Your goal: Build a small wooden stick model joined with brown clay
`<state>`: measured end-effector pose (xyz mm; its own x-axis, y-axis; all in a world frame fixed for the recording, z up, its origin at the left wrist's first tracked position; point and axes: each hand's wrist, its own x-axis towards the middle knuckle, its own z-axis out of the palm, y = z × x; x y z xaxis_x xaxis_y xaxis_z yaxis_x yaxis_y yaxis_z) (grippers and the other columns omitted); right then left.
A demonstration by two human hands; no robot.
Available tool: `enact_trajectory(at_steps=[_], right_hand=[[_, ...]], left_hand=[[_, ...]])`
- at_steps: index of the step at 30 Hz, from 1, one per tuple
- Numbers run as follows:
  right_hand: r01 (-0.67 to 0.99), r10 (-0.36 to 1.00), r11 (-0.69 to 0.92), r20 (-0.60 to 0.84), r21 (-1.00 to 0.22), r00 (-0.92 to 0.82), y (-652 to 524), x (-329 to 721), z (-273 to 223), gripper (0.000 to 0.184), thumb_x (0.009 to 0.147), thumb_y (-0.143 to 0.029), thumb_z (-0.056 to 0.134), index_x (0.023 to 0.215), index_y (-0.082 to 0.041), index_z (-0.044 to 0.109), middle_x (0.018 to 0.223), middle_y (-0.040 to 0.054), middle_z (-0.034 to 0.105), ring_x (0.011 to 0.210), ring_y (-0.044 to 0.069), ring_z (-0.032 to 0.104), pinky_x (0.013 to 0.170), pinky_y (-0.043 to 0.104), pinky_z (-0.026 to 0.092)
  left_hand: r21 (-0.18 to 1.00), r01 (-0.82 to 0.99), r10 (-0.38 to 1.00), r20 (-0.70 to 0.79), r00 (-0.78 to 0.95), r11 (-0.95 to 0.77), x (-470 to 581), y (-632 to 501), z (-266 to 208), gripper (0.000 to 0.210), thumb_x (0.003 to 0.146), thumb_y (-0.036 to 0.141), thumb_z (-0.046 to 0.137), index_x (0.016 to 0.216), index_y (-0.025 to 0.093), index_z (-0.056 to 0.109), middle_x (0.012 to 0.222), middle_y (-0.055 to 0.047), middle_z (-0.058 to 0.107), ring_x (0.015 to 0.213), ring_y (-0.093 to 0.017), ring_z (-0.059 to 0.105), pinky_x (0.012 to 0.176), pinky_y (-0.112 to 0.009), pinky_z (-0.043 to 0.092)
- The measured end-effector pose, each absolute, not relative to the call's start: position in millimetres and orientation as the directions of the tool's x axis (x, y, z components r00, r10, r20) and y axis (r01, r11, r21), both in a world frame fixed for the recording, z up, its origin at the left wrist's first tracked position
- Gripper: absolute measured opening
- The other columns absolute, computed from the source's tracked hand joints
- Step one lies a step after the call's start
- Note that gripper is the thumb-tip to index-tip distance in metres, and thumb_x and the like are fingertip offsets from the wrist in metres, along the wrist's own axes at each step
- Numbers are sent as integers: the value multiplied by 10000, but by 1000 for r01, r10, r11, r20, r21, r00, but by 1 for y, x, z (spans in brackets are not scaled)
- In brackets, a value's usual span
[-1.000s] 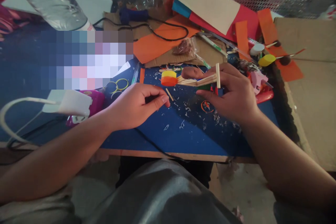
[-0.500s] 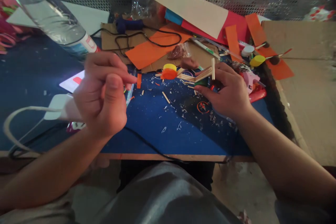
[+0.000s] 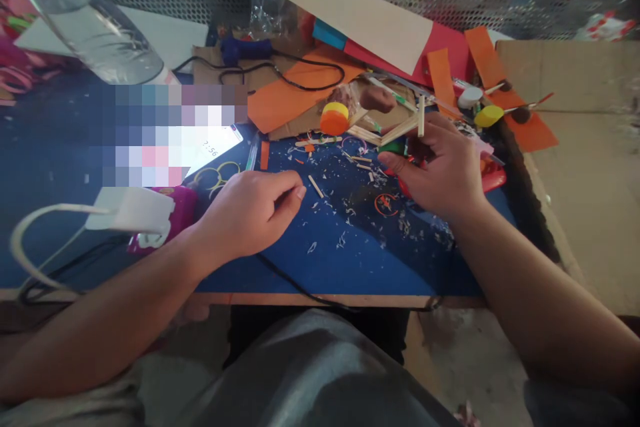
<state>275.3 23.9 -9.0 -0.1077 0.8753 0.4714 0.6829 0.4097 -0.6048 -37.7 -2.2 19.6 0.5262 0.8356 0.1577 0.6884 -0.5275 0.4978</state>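
My right hand grips a small model built of pale wooden sticks. An orange-and-yellow bottle cap is at the model's left end, and a green round piece shows by my fingertips. Behind the sticks sits a brown lump; whether it is joined to them I cannot tell. Low over the table, my left hand is closed, thumb pressed to the curled fingers. Anything inside it is hidden. Just beyond its thumb lies a loose stick piece.
White shavings litter the blue table. At left stand a water bottle, a lit phone and a white charger in a purple socket. Orange paper, a blue-handled corded tool and cardboard lie around.
My left hand has come down and right, from raised near the bottle to low over the table, uncovering the phone and socket. The stick model has shifted slightly right and tilted in my right hand.
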Motion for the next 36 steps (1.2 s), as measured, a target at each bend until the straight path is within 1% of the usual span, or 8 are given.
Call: enact_trajectory(at_steps=[5,8,10,13,17,23,26,36], right_hand=[[658,857,440,504,-611,-106,25,277,-9,201,947,-459,900,972,-278,818,941,61,704,767,219,619,680,398,536],[639,848,474,511,-606,-144,23,276,-8,236,949,-490,899,1054,-282,855,948,57,700,759,217,611,677,395,534],[615,843,498,506,-611,-180,19,273,-7,283,950,-523,897,1099,-286,863,958,56,702,790,231,637,712,409,557],[546,829,544,508,-637,-234,10,264,-6,287,953,-542,895,1089,-292,860,1037,76,757,936,281,721,820,449,609],[476,803,592,525,-651,-281,2,253,-7,286,965,-556,882,1105,-308,862,1096,77,803,1023,297,765,871,459,642],[468,802,594,523,-654,-288,1,251,-8,313,963,-569,882,1116,-296,862,1081,71,809,1005,284,773,862,439,639],[467,815,575,518,-672,-259,3,254,-8,301,961,-562,887,1090,-291,853,1081,72,812,983,275,766,820,426,625],[500,900,419,422,-758,-115,13,267,-12,224,942,-486,903,1041,-292,850,943,32,668,823,218,609,787,416,547]], left_hand=[[396,787,874,327,361,-473,-39,4,13,268,1056,336,532,945,208,740,870,-69,748,808,-233,690,758,-374,487],[497,740,888,329,322,-453,-38,5,12,376,1061,445,603,1227,169,797,1025,-98,775,965,-258,723,891,-391,541],[641,661,920,232,317,-390,-35,4,12,491,1052,546,655,1328,165,793,968,-68,757,884,-221,701,849,-359,547],[828,494,937,102,333,-265,-30,1,14,518,1002,668,729,1134,172,802,792,-8,659,705,-155,588,688,-295,499],[928,339,917,6,398,-153,-24,0,16,610,928,758,804,752,201,627,654,19,529,607,-121,454,561,-266,398],[972,235,894,-80,441,-29,-22,1,13,455,1008,641,782,918,204,873,625,19,531,578,-102,398,520,-249,298],[979,205,896,-93,434,2,-25,2,11,379,1046,552,765,931,220,907,629,13,557,567,-93,391,511,-251,273],[919,357,872,-31,489,-167,-28,3,19,340,1047,465,736,864,221,885,792,-29,798,702,-136,637,662,-253,496]])
